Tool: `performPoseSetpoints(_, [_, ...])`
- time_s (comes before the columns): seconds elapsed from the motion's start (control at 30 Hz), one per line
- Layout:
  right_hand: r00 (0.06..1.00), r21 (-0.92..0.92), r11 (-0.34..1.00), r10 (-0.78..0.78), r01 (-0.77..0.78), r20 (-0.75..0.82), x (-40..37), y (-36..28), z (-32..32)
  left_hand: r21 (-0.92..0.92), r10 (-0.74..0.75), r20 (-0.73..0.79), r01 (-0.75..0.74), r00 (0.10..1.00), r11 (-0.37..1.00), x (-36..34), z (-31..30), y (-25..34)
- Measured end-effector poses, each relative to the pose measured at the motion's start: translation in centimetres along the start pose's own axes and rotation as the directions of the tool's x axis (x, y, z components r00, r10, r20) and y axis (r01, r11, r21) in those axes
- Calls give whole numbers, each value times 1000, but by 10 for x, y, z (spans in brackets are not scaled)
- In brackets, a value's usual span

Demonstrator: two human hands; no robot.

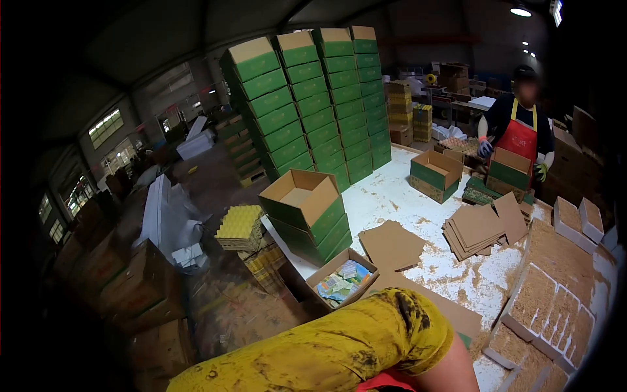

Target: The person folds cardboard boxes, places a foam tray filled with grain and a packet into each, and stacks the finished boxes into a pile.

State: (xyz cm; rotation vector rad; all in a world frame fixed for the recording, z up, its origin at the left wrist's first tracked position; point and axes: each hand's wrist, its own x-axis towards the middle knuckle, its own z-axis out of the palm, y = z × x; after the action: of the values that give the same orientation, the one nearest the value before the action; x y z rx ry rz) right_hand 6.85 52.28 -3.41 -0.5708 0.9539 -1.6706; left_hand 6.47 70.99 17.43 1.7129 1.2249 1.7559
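A yellow sleeve (307,346) with dark stains crosses the bottom of the view, with a bare upper arm at its right end. Neither my left hand nor my right hand shows. Just beyond the sleeve is an open cardboard box (374,270) holding colourful packets (343,282). Behind that box stands a stack of green boxes (313,225), the top one open. Flat cardboard sheets (392,245) lie on the white table (418,222), and part of another sheet (450,310) shows beside the sleeve.
Tall green box stacks (313,108) rise behind. A co-worker in a red apron (516,138) stands across the table by open green boxes (434,176). White trays (545,333) of brown shreds line the right side. Yellow egg trays (240,224) are at the left.
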Motion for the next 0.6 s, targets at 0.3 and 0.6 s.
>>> performPoseSetpoints(0.3, [923,-112,977,207,-180,324,38,40,71,253,-115,-481,263,869,931,-102,-45,34])
performPoseSetpoints(0.6, [826,-153,948,317,-277,466,81,53,83,204,-93,-873,532,478,822,-211,-52,51])
